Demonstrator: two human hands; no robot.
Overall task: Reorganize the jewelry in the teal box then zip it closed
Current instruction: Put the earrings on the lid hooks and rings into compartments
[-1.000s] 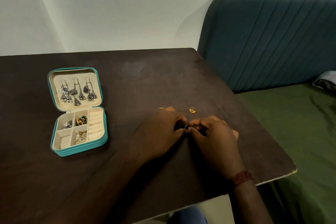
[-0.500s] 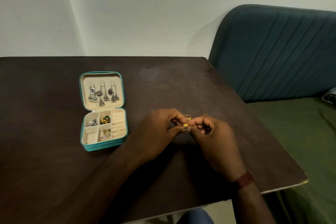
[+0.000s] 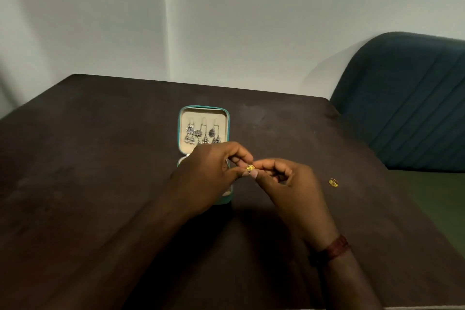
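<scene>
Gold stud [image 3: 250, 167] in pinch grip of left hand [image 3: 208, 178] and right hand [image 3: 289, 184], now over teal box [image 3: 204, 108]

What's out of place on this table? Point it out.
A small gold jewelry piece lies loose on the dark table, right of the open teal box, outside it. Nothing looks spilled or damaged.

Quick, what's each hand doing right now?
Left hand: pinching the small gold piece.
Right hand: pinching that same piece from the other side.
</scene>
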